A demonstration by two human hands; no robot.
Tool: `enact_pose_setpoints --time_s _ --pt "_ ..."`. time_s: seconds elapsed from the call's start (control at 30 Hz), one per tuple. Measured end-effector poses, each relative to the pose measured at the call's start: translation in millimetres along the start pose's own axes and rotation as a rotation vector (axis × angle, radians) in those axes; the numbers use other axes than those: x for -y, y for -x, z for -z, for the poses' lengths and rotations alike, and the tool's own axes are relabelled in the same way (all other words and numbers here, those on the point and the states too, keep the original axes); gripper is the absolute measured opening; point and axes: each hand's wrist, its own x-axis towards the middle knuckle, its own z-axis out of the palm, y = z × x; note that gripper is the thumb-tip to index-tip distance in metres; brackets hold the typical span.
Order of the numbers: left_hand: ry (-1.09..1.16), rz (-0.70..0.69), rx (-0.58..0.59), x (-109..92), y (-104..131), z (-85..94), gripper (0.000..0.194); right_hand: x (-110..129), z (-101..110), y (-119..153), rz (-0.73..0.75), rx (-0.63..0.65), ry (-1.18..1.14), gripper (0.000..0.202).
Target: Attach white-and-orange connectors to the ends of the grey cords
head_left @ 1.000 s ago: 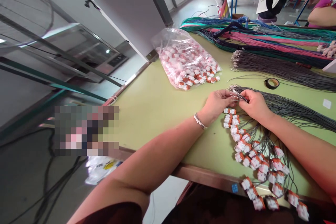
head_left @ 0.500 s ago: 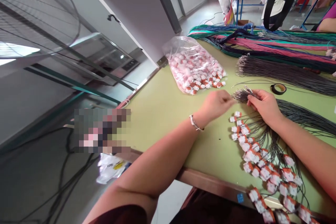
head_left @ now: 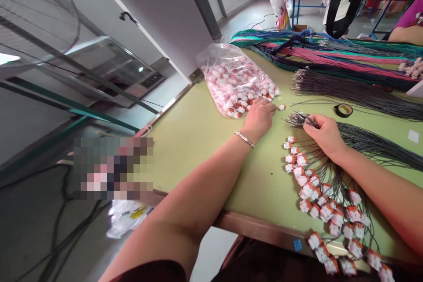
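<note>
My left hand, with a bracelet at the wrist, reaches to the open lower end of a clear plastic bag of white and orange connectors. Its fingertips are among the connectors there, and what they grip, if anything, is hidden. A single connector lies just right of those fingers. My right hand is closed round the dark wires near their metal-tipped ends. Below it, wires with white and orange connectors fan down to the table's front edge.
A roll of black tape lies beyond my right hand. Another dark wire bundle and pink, green and blue wires lie behind on the green table. A person's arm shows at the upper right.
My left hand has moved from beside the wire tips away to the left, onto the connectors at the bag. My right hand still holds the wires. The whole view has shifted slightly.
</note>
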Motion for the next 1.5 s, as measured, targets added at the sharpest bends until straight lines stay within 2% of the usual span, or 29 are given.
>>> enact_pose_setpoints --time_s 0.1,0.17,0.2,0.23,0.3,0.37,0.43,0.53,0.73,0.93,1.07,1.17,1.3,1.5 --pt "0.148 0.017 -0.095 -8 6 10.9 0.021 0 1 0 0.0 0.009 -0.01 0.013" --pt "0.33 0.116 -0.167 -18 13 20.4 0.025 -1 1 0 -0.006 0.012 -0.019 0.014" --pt "0.456 0.206 -0.156 -24 17 24.6 0.027 -2 2 -1 -0.008 0.012 -0.022 0.014" --pt "0.596 0.315 -0.104 -31 21 27.9 0.027 -3 2 -1 -0.007 0.01 -0.026 0.014" --pt "0.822 0.498 0.098 -44 27 30.7 0.025 -4 2 -2 -0.003 0.006 -0.035 0.013" --pt "0.939 0.578 0.239 -57 31 28.3 0.023 -3 2 -1 0.004 0.008 -0.041 0.012" --pt "0.986 0.565 0.271 -66 32 22.3 0.019 -3 2 -1 0.029 0.023 -0.031 0.011" --pt "1.013 0.521 0.23 -75 31 12.5 0.015 -2 2 0 0.075 0.06 0.015 0.008" --pt "1.043 0.545 0.212 -75 31 5.2 0.012 -1 1 1 0.052 0.062 0.017 0.01" --pt "1.411 0.583 0.245 -66 33 10.6 0.017 -3 3 0 -0.027 -0.004 -0.044 0.015" --pt "1.567 0.635 0.243 -60 33 13.9 0.021 -3 3 0 -0.021 0.015 -0.036 0.015" --pt "1.588 0.64 0.26 -59 33 14.0 0.029 -1 3 1 -0.011 0.03 -0.023 0.014" --pt "1.56 0.676 0.274 -59 34 12.3 0.016 1 4 2 0.017 0.047 0.019 0.012" --pt "1.573 0.685 0.32 -57 35 10.5 0.017 1 3 2 0.058 0.026 0.089 0.011"
